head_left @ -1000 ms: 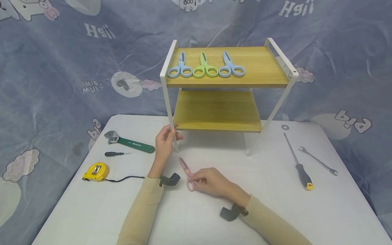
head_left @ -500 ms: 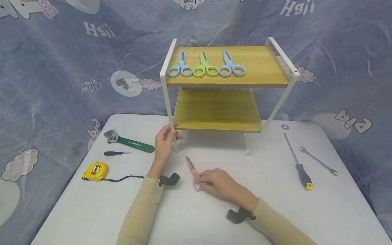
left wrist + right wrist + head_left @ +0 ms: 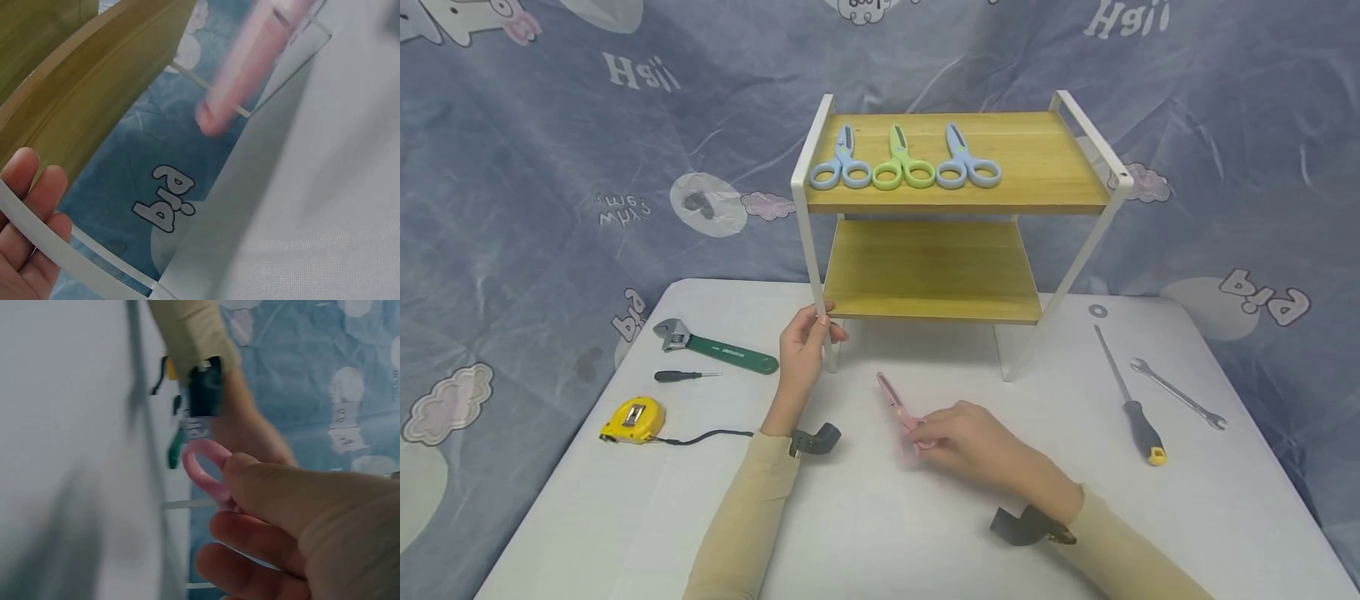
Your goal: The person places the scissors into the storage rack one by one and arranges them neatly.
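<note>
Staged tabletop set: cartoon backdrop cloth (image 3: 535,167), white table (image 3: 925,517), scattered tools.

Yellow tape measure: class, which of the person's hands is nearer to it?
Left. The left hand grips the rack leg, right of the tape measure; the right hand holds pink scissors farther off.

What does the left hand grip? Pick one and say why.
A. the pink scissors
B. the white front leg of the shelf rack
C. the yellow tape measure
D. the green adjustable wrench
B: the left hand grips the shelf rack by its white front leg; the right hand holds the pink scissors.
</note>
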`<state>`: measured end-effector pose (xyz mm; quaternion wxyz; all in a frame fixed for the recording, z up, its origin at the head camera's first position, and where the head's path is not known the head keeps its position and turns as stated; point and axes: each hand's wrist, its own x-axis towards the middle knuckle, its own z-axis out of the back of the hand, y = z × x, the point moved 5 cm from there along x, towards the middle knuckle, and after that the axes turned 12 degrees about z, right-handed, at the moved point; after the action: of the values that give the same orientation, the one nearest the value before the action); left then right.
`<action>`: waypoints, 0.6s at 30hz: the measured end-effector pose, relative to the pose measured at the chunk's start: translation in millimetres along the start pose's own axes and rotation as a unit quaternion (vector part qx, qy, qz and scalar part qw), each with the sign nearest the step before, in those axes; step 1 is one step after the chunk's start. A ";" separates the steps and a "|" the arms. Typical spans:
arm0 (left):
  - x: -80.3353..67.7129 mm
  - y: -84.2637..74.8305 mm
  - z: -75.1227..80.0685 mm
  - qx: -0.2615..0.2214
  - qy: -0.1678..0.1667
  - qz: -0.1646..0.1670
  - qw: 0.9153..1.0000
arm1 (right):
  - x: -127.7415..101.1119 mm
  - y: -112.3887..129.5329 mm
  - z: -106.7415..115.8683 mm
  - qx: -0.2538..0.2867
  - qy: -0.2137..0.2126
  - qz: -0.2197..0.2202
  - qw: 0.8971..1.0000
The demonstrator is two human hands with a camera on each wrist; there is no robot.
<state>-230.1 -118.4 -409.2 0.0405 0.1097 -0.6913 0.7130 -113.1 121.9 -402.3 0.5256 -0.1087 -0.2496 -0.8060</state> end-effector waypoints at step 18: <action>-0.8 0.4 -0.4 -0.009 -0.001 -0.002 1.000 | 10.8 31.1 140.8 0.062 -0.152 0.081 0.983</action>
<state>-229.5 -117.9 -409.7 0.0423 0.1112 -0.6973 0.7069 -101.9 176.0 -268.7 0.5511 -0.2169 -0.3665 -0.7176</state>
